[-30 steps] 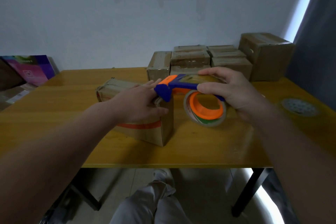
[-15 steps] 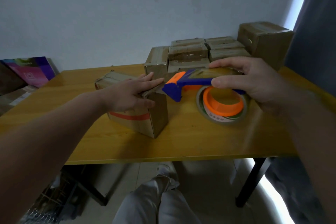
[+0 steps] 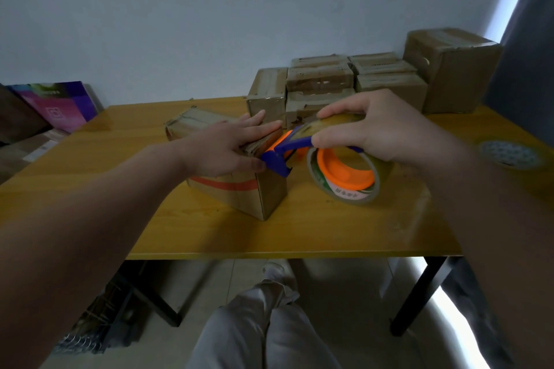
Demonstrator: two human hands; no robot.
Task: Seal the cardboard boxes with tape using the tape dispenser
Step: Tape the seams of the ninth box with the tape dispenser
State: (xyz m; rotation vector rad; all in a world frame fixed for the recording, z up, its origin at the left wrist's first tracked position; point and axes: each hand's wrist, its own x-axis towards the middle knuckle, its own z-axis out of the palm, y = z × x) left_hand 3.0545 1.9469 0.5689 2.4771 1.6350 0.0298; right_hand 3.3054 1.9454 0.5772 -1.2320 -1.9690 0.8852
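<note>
The cardboard box [image 3: 239,193] lies on the table [image 3: 299,233] under the left hand [image 3: 221,149], fingers flat on its top. The right hand [image 3: 380,125] grips the tape dispenser [image 3: 347,184], blue nose at the box's end. Box: brown, orange stripe.

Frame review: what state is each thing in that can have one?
left hand: flat, pressing the front box's top.
right hand: gripping the tape dispenser.
tape dispenser: held, blue nose at the front box's top edge.
front box: flaps down, resting on the table.
back boxes: closed, stacked.
</note>
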